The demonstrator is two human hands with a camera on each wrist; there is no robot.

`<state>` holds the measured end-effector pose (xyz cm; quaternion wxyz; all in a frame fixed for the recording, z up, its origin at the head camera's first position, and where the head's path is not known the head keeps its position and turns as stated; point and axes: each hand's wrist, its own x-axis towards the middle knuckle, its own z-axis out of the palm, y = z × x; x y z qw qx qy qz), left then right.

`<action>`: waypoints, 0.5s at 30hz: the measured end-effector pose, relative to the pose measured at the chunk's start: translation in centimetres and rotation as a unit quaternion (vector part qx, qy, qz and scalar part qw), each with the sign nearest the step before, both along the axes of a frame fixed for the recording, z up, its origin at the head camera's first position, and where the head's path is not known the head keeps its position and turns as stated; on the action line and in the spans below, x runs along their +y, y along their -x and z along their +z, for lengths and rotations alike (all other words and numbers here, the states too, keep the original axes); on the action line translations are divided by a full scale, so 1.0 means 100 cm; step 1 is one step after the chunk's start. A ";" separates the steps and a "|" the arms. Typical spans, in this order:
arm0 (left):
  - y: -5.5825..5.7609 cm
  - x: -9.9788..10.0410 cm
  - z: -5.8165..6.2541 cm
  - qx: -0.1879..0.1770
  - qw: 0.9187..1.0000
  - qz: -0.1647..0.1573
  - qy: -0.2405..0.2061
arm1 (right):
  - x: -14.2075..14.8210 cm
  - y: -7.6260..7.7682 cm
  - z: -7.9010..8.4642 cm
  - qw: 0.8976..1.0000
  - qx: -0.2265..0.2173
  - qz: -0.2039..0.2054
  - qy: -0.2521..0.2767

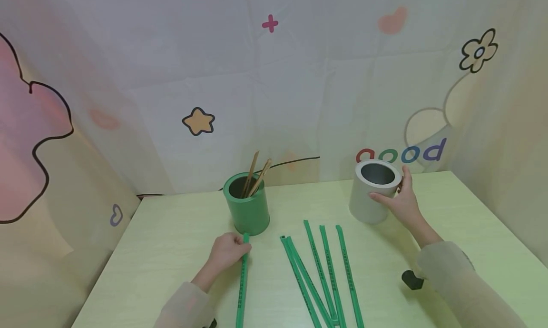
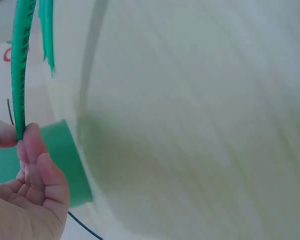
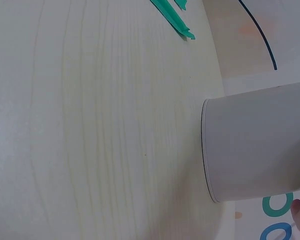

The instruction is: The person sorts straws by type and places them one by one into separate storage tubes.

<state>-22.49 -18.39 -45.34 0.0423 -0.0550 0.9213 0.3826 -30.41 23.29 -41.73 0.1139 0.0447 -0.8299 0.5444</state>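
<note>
A green cup point(image 1: 250, 217) holds slanting wooden sticks point(image 1: 259, 177); just in front of it, the left hand point(image 1: 228, 251) pinches the far end of a green strip point(image 1: 242, 285). The right hand point(image 1: 404, 203) grips the white cup point(image 1: 367, 206) near its rim, beyond other green strips point(image 1: 349, 275).

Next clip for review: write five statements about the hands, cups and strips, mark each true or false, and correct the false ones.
1. The left hand pinches a green strip near the green cup. True.
2. The right hand holds the white cup. True.
3. The green cup is empty. False: wooden sticks stand in it.
4. In the head view, the white cup is left of the green cup. False: it is on the right.
5. Five loose green strips lie on the table. True.
</note>
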 end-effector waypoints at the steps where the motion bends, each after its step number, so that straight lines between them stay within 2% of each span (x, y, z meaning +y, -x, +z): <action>1: 0.000 0.002 0.002 0.006 1.000 -0.004 -0.011 | 0.000 0.000 0.000 1.000 -0.001 0.001 -0.001; 6: -0.002 0.012 0.011 0.033 0.998 -0.023 -0.045 | 0.001 0.000 -0.001 1.000 -0.001 0.003 -0.014; 15: -0.003 0.030 0.022 0.068 0.990 -0.017 -0.118 | 0.002 0.002 -0.002 1.000 0.004 0.001 -0.016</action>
